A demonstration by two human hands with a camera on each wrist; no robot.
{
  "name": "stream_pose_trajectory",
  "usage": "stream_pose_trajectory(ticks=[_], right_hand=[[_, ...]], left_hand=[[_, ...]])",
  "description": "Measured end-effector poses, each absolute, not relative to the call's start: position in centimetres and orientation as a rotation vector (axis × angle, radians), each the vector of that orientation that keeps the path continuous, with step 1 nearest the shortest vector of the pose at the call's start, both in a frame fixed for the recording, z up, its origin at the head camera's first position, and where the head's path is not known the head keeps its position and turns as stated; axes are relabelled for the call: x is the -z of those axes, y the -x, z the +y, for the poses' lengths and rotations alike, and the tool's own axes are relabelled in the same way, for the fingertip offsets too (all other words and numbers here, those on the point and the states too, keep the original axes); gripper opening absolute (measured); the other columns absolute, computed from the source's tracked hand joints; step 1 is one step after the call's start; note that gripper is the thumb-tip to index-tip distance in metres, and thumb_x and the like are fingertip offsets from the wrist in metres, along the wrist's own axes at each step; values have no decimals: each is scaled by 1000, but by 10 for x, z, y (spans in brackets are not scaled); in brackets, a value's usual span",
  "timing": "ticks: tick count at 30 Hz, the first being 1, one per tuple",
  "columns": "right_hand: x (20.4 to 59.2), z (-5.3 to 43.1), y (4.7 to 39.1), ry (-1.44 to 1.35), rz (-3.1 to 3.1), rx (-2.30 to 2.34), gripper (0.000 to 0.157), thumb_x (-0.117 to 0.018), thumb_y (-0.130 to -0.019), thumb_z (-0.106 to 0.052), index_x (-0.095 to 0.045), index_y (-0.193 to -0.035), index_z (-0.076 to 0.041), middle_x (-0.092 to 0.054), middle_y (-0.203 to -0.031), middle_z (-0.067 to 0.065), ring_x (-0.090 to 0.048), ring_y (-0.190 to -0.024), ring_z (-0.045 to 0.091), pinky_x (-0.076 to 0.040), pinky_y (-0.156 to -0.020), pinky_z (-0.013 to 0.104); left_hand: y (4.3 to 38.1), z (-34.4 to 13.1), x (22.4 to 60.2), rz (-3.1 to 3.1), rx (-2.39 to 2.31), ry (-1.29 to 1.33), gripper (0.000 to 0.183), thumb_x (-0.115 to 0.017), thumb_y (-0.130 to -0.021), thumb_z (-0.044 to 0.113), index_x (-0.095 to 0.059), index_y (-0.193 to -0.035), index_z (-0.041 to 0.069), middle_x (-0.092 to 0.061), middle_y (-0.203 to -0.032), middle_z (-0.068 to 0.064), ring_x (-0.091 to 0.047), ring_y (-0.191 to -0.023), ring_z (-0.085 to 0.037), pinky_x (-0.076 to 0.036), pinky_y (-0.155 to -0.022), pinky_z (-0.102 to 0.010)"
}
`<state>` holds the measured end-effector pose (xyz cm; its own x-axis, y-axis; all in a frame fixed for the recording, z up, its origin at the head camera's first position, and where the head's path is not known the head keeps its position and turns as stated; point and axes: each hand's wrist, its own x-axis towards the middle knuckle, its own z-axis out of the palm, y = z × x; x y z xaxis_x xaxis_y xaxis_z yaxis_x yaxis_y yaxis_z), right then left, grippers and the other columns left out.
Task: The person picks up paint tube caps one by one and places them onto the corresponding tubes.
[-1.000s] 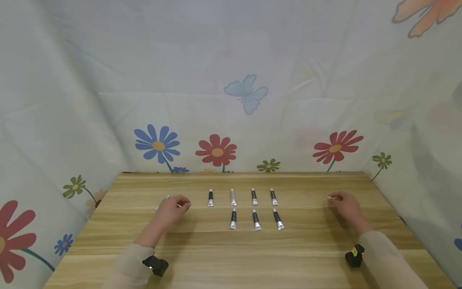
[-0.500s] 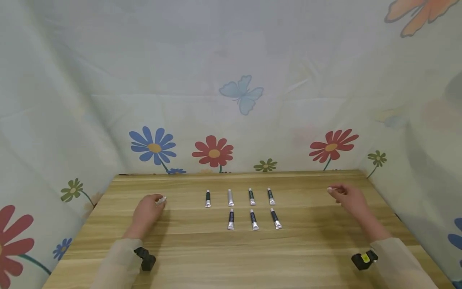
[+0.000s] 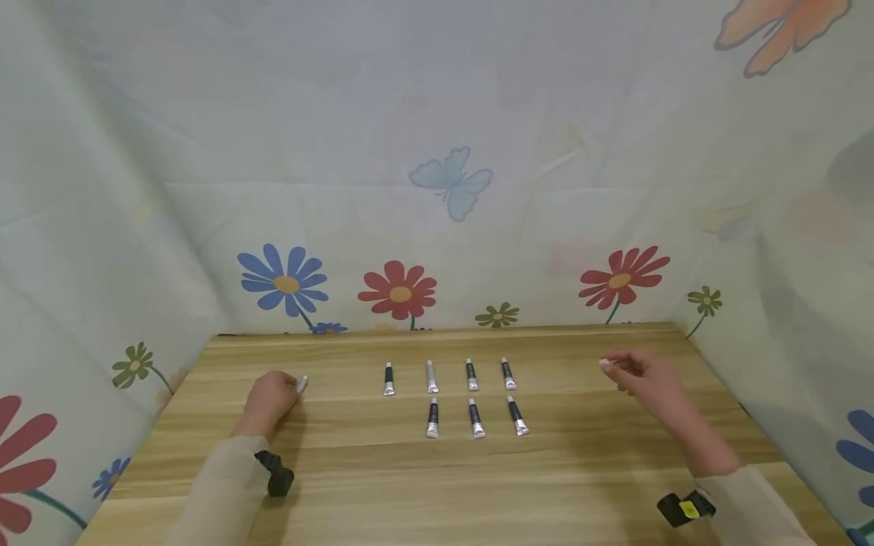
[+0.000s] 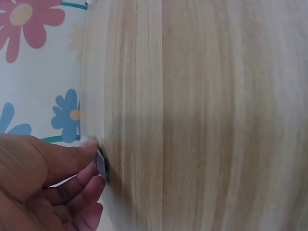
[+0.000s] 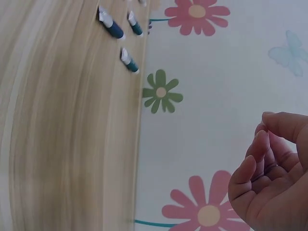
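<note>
At the left of the table, my left hand (image 3: 269, 396) pinches a small silver-and-white paint tube (image 3: 302, 384) between thumb and fingers. In the left wrist view the tube (image 4: 100, 164) is at the tabletop, partly hidden by the thumb. My right hand (image 3: 645, 377) is held over the right side, thumb and forefinger pinching a tiny white piece (image 3: 605, 364); its kind is too small to tell. Between the hands lie several paint tubes in two rows: a dark green one (image 3: 389, 379), a silver-white one (image 3: 431, 377) and dark-labelled ones such as the front-row tube (image 3: 476, 418).
The wood-grain table (image 3: 382, 485) meets a flower-printed cloth (image 3: 328, 152) at its back and sides. A black wrist camera (image 3: 276, 474) sits on the left sleeve, another wrist camera (image 3: 685, 508) on the right.
My left hand has moved left and now grips the tube that was lying behind it. The right hand has shifted slightly left, still pinching the white piece. The head view has turned slightly.
</note>
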<state>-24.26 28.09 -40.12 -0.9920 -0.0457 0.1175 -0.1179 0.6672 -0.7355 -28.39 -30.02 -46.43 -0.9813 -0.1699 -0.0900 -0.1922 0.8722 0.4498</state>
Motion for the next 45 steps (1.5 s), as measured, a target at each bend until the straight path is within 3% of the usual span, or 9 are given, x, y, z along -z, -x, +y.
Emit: stream_pose_trajectory(ticks=[6,12,22,28,35,41,45], right_hand=[[394,269,235,-159,-2774,-1250,37,-63,-103,-25,-64,-125,5,-70,-107,19,-57,-79,8,-51,-66,22],[389,258,228,-200,-2749,-1291,34,-64,-102,-23,-65,-124,3,-70,-103,15,-58,-77,7,-51,-66,21],[382,238,227,-224,-2705,-1370,33,-65,-102,-24,-65,-124,0,-69,-101,13,-58,-78,7,-52,-68,21],[379,220,226,-279,-2636,-1470,31,-66,-101,-21,-66,-123,0,-64,-94,6,-56,-75,11,-50,-65,22],[386,200,224,-313,-2587,-1614,29,-67,-100,-18,-65,-122,1,-64,-95,9,-56,-75,11,-50,-65,21],[387,184,223,-346,-2564,-1688,28,-68,-99,-18,-67,-120,1,-65,-94,8,-55,-74,8,-49,-64,21],[387,173,224,-423,-2550,-1691,25,-68,-98,-16,-68,-116,1,-65,-91,7,-55,-73,9,-49,-63,21]], left_hand=[[289,-305,472,2964,-805,291,26,-71,-88,3,-69,-105,-16,-72,-100,-29,-65,-83,-32,-55,-76,-42],[295,-310,476,2949,-851,278,25,-73,-85,4,-70,-102,-15,-72,-94,-26,-63,-79,-29,-48,-66,-30],[290,-311,464,2928,-1070,238,32,-67,-87,2,-65,-113,-18,-70,-103,-31,-66,-79,-25,-50,-64,-25],[281,-302,451,2929,-1163,225,34,-68,-94,6,-63,-121,-14,-68,-109,-31,-65,-93,-32,-49,-69,-28],[261,-275,437,2937,-1292,137,38,-69,-96,7,-62,-128,-12,-69,-116,-31,-68,-105,-42,-57,-78,-37],[248,-238,417,2871,-1444,95,39,-69,-97,9,-63,-132,-6,-69,-119,-26,-68,-96,-27,-53,-73,-24],[239,-210,407,2839,-1510,78,37,-70,-96,9,-65,-131,-2,-70,-116,-22,-65,-90,-19,-50,-70,-23]])
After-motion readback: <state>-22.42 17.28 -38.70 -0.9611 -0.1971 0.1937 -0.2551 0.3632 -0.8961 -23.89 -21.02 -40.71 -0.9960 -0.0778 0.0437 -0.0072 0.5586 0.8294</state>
